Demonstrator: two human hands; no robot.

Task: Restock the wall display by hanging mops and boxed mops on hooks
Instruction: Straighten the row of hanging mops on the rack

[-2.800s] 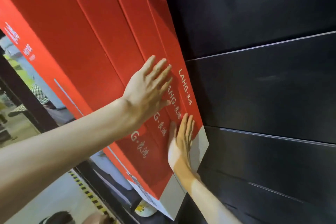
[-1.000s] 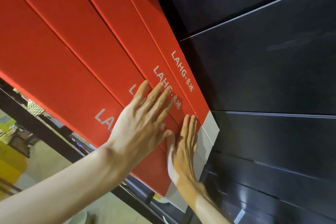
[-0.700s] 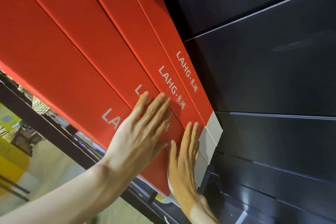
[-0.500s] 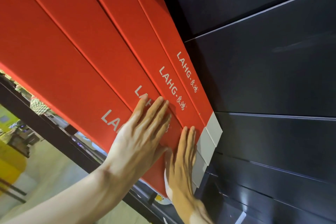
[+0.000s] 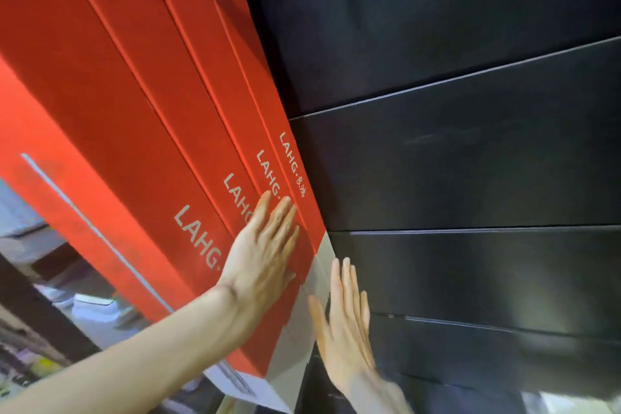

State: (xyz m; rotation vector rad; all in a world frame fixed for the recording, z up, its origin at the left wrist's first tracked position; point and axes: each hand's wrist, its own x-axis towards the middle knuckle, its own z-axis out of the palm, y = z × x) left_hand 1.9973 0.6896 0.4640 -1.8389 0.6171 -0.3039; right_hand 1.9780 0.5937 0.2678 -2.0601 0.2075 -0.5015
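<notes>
Several long red mop boxes (image 5: 141,118) marked LAHG hang side by side against the dark wall, slanting down to the right, with grey bottom ends (image 5: 322,265). My left hand (image 5: 265,262) lies flat with straight fingers on the red faces near the lower end of the boxes. My right hand (image 5: 346,316) is open with straight fingers just right of the grey ends, in front of the wall; whether it touches the boxes I cannot tell. The hooks are hidden behind the boxes.
The black slatted wall panel (image 5: 470,161) fills the right side, its horizontal grooves bare of hooks or goods. At lower left a dark shelf frame (image 5: 30,309) and blurred store floor show behind the boxes.
The view has tilted up, showing the box tops. My right hand has slid off the red faces to the right of the grey ends. My left hand stays flat on the boxes.
</notes>
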